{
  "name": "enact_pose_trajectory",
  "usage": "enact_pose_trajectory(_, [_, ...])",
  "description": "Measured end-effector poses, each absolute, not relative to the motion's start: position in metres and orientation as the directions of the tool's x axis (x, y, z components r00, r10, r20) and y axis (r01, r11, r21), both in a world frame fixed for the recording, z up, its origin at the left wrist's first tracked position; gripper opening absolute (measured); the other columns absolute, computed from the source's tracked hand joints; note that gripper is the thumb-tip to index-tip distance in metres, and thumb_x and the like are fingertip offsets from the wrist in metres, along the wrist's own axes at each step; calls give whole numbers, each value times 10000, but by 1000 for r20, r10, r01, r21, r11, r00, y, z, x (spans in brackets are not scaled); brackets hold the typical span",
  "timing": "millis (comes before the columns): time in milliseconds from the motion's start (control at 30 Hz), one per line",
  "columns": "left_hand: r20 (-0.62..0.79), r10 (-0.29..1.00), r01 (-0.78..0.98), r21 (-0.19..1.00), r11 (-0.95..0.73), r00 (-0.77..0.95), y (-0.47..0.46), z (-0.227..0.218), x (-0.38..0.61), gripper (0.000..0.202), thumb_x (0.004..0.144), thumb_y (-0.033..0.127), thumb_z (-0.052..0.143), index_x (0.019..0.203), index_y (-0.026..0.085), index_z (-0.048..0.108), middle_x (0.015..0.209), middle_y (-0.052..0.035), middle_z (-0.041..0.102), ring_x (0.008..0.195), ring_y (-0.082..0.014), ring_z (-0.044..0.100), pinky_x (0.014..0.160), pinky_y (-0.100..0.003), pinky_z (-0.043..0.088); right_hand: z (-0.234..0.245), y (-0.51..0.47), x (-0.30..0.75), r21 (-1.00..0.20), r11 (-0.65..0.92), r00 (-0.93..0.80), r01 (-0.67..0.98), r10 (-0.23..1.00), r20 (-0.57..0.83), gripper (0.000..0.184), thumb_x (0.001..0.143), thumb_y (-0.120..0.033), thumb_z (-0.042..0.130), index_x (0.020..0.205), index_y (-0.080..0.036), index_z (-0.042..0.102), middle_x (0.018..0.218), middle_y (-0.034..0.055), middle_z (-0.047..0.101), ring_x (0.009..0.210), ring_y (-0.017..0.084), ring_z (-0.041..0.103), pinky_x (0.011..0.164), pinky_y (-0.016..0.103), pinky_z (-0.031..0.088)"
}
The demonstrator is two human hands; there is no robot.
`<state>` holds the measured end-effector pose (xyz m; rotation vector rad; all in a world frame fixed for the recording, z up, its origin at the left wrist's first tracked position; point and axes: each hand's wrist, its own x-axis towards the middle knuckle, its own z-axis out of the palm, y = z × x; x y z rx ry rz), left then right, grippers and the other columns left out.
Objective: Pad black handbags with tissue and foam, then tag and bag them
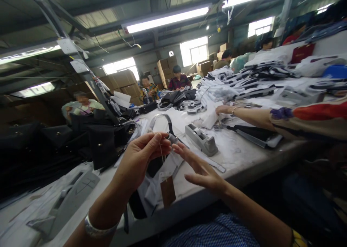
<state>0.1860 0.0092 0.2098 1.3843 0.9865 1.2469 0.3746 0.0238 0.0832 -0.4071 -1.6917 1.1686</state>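
Observation:
Raised over the table's front edge, my left hand [141, 153] is closed in a pinch on a thin pale string [162, 153]. From that string hangs a brown hang tag [168, 191]. My right hand [202, 169] is beside it, fingers stretched out and thumb apart, with nothing visible in it; its fingertips come close to the left fingers. Below and behind both hands lies a black item with white wrapping [151, 189], partly hidden by my left hand. A curved grey-wrapped strap [162, 117] arches just beyond my fingers.
A grey tape dispenser [202, 140] stands beyond my right hand, another dispenser [72, 200] at left. Black bags [101, 144] fill the left side. A co-worker's hand [224, 110] reaches in from the right, above a black-and-white strap [255, 135]. Wrapped straps [219, 91] are piled farther back.

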Motion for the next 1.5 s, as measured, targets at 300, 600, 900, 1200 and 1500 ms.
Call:
enact_pose_trajectory(300, [190, 956, -54, 982, -182, 223, 3, 216, 163, 225, 892, 375, 679, 1013, 194, 736, 838, -17, 717, 750, -125, 684, 781, -257, 582, 117, 22, 317, -828, 137, -290, -544, 895, 338, 328, 870, -485, 686, 960, -171, 656, 550, -53, 583, 435, 68, 519, 466, 182, 446])
enact_pose_trajectory(600, [310, 944, 381, 891, -247, -113, 5, 193, 70, 410, 847, 474, 696, 1148, 195, 695, 999, -78, 747, 865, -192, 702, 780, -277, 554, 117, 39, 304, -975, 180, -400, -128, 891, 217, 335, 861, -470, 683, 900, -143, 744, 465, -37, 557, 346, 46, 385, 342, 168, 266])
enact_pose_trajectory(900, [-127, 950, 309, 951, 35, 285, 36, 149, 30, 336, 786, 377, 756, 1055, 176, 752, 989, -86, 733, 891, -210, 649, 795, -285, 501, 108, 53, 255, -856, 462, -444, 233, 834, 329, 268, 941, -360, 572, 848, -198, 764, 573, -2, 668, 523, 123, 632, 552, 224, 461])
enact_pose_trajectory(1200, [-140, 925, 144, 985, 94, 352, 44, 140, 38, 228, 740, 318, 795, 856, 125, 760, 814, -57, 697, 768, -164, 618, 735, -252, 489, 109, 59, 239, -837, 488, -391, 249, 841, 374, 263, 941, -383, 571, 914, -197, 755, 634, 20, 688, 558, 145, 626, 558, 248, 444])
enact_pose_trajectory(1500, [-98, 995, -264, 959, 104, 35, 6, 141, 18, 135, 845, 319, 708, 816, 190, 682, 806, -5, 688, 864, -140, 673, 893, -260, 534, 105, 47, 258, -960, 278, -593, -28, 769, 239, 442, 812, -391, 755, 1201, -199, 672, 669, -31, 571, 576, 93, 493, 529, 209, 384])
